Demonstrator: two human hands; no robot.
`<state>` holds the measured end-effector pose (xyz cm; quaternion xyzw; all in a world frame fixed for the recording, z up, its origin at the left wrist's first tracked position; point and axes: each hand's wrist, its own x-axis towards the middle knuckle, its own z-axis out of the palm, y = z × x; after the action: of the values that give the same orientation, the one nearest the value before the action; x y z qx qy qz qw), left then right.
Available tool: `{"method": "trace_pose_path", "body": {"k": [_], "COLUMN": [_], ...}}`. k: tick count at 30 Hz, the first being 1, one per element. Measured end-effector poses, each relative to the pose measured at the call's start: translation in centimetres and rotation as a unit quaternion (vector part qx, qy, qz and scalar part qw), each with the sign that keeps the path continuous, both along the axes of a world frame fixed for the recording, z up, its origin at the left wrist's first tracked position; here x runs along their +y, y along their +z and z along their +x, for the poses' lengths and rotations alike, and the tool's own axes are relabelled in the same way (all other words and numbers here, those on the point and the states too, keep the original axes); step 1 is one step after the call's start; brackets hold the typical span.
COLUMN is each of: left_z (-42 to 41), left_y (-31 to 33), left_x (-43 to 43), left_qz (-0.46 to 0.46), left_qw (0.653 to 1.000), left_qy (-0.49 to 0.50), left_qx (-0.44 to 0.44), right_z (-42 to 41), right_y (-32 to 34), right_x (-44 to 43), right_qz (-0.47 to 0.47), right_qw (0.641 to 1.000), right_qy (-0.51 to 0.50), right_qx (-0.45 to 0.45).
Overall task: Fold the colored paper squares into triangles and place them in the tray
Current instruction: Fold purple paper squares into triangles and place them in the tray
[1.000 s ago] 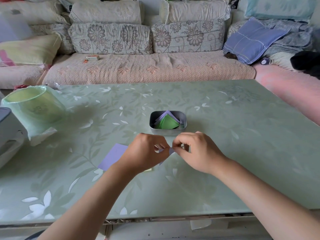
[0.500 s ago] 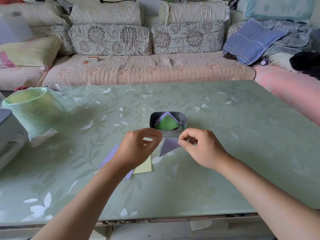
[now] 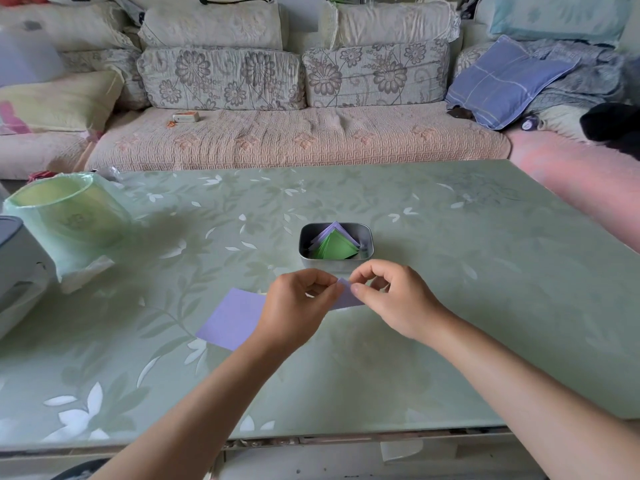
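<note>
We hold the purple paper point(image 3: 347, 295) between our two hands, near the front wall of the tray point(image 3: 333, 265). It seems lifted a little off the table point(image 3: 467, 289). The left hand point(image 3: 298, 304) pinches the left part of the sheet between thumb and forefinger. The right hand point(image 3: 393, 299) pinches the right part in the same way. So both grips are closed on the paper, and the other fingers are curled loosely. We cannot tell how far the fold is made, because the hands hide most of the sheet.

To do this step well, we think the two opposite corners must meet exactly before any crease is pressed. One grip should keep the corners together while the other thumb slides along the diagonal. It is better to do this with the paper laid down on the table. Thin paper slips easily, so light pressure first and firm pressure after.

The tray already holds green triangles point(image 3: 337, 250) with purple triangles point(image 3: 335, 227) behind them. We would lay the new one on top, pointing the same way. Another purple square point(image 3: 230, 318) lies flat beside the left wrist, not yet folded.
</note>
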<state>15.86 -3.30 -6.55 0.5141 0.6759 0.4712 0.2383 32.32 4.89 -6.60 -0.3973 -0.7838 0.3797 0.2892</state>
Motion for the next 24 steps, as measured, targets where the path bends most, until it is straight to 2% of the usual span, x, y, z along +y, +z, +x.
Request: {"method": "trace_pose_path", "body": {"k": [4, 9, 17, 22, 24], "left_z": [0.4, 0.5, 0.2, -1.7, -2.1], "left_y": [-0.1, 0.2, 0.5, -0.8, -0.4], "left_x": [-0.1, -0.2, -0.4, 0.4, 0.2], "left_qz": [-0.014, -0.013, 0.057, 0.071, 0.059], "left_qw": [0.999, 0.999, 0.984, 0.968, 0.968], "left_qy": [-0.025, -0.024, -0.012, -0.023, -0.037], "left_qx": [0.016, 0.035, 0.166, 0.241, 0.243], "right_z": [-0.4, -0.5, -0.6, -0.2, -0.1], "right_y": [0.5, 0.4, 0.4, 0.8, 0.9], "right_x": [-0.6, -0.7, -0.6, 0.1, 0.4], "right_qz": [0.04, 0.062, 0.023, -0.003, -0.005], "right_qw": [0.998, 0.997, 0.999, 0.997, 0.997], "right_qy": [0.008, 0.034, 0.028, -0.003, -0.019], "right_qx": [0.04, 0.024, 0.035, 0.072, 0.078]}}
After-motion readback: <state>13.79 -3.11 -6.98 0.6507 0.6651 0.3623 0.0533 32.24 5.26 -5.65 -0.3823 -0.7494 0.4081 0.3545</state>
